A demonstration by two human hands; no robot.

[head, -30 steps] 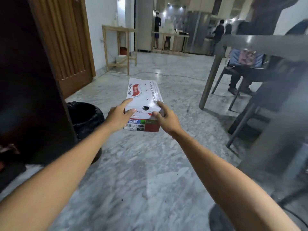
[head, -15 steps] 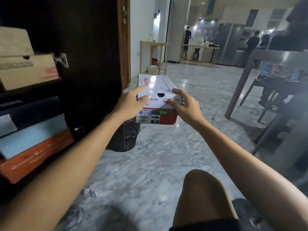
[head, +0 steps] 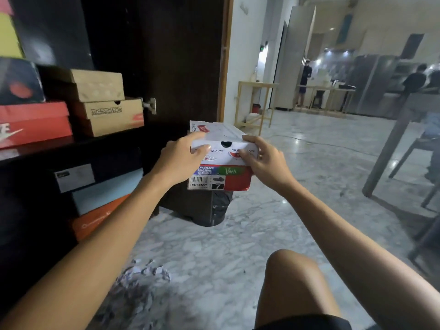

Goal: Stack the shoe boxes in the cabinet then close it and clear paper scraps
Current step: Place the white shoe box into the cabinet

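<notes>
Midway through the stacking, by the look of it. One white-and-red shoe box (head: 222, 160) held in the air at the centre of the view, just beside the open cabinet (head: 35, 160), outside it and over the marble floor (head: 297, 198). Left hand (head: 177, 160) curled round the box's left end, right hand (head: 264, 160) curled round its right end, thumbs on the lid; hands apart, the box between them. Already shelved, at 9 to 10 o'clock: on the upper shelf two tan boxes stacked one on the other (head: 104, 101), one red box (head: 33, 122) beside them with a dark box (head: 19, 82) on top, and part of a yellow one (head: 8, 36) at 11 o'clock. On the lower shelf, at 8 to 9 o'clock: one black box (head: 78, 177), one pale blue (head: 107, 191), one orange (head: 95, 220), stacked in that order downward. So eight stowed boxes counted, possibly more hidden in the dark interior. Left to do, judged from this: set the held box inside, swing the dark door (head: 166, 67) at 12 o'clock shut, then gather the one heap of paper scraps (head: 142, 277) lying on the floor at 7 o'clock. One black-lined bin (head: 214, 208) standing just below the held box, partly hidden behind the door, a likely place for the scraps.
</notes>
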